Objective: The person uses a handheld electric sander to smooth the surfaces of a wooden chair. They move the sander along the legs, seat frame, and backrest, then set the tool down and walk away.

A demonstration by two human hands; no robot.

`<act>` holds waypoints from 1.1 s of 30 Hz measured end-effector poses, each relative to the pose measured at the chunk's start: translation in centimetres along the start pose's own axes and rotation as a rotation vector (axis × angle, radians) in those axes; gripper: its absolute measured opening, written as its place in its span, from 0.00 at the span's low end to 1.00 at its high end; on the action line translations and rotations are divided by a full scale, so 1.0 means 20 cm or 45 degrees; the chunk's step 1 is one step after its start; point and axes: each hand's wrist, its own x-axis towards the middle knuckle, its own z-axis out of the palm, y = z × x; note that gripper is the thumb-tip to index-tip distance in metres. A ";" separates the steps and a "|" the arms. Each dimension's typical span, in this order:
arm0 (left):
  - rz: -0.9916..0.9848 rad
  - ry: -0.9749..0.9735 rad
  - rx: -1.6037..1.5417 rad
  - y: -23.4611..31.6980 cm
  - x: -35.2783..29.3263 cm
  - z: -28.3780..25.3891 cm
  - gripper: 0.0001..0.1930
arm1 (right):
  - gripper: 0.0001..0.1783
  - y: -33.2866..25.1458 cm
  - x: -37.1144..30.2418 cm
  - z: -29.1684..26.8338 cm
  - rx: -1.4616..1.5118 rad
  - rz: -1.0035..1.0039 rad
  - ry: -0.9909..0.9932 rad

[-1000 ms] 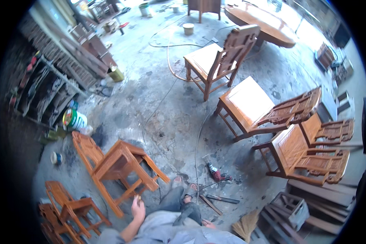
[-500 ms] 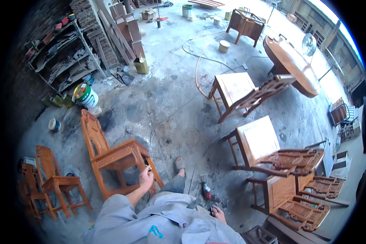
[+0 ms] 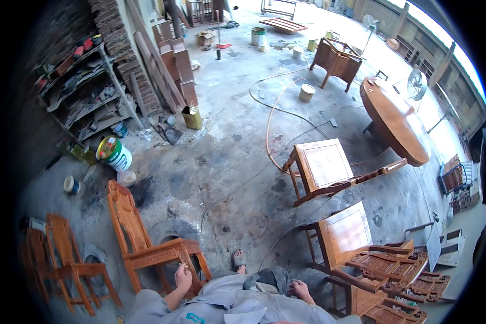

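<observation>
My left hand [image 3: 183, 277] is closed, its fingers pinched round a small pale thing too small to name. It is in front of a carved wooden chair [image 3: 162, 251] with an orange-brown finish, close to the seat's front legs. My right hand [image 3: 301, 290] is low on my other side, near my dark trouser leg, with its fingers curled. Whatever it may hold is hidden. My sandalled foot [image 3: 238, 260] is on the concrete floor between the hands.
More wooden chairs stand at left [image 3: 73, 248] and right [image 3: 340, 235]. Another chair [image 3: 324, 164] stands ahead, before a round tabletop [image 3: 397, 119]. A hose [image 3: 269, 132] loops over the floor. A paint bucket [image 3: 114, 154] stands by a cluttered shelf [image 3: 92, 89].
The view has tipped up and things sit lower in it. My left hand has drawn back towards my body. The red tool and the dark thing by my right hand no longer show.
</observation>
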 end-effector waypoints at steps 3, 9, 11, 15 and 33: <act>-0.070 0.044 -0.060 0.02 0.03 0.04 0.19 | 0.21 -0.17 0.08 0.02 -0.045 0.005 -0.032; -0.171 0.007 -0.156 0.28 0.26 0.24 0.21 | 0.21 -0.55 0.23 0.08 -0.398 -0.129 -0.027; -0.156 0.044 -0.250 0.36 0.40 0.27 0.21 | 0.21 -0.57 0.38 0.05 -0.512 -0.200 -0.114; 0.003 0.157 -0.196 0.61 0.78 0.45 0.22 | 0.21 -0.57 0.93 -0.13 -0.511 -0.330 -0.160; -0.515 0.098 -0.046 1.28 1.40 1.17 0.15 | 0.22 -3.80 1.81 0.43 -0.500 -0.404 -0.529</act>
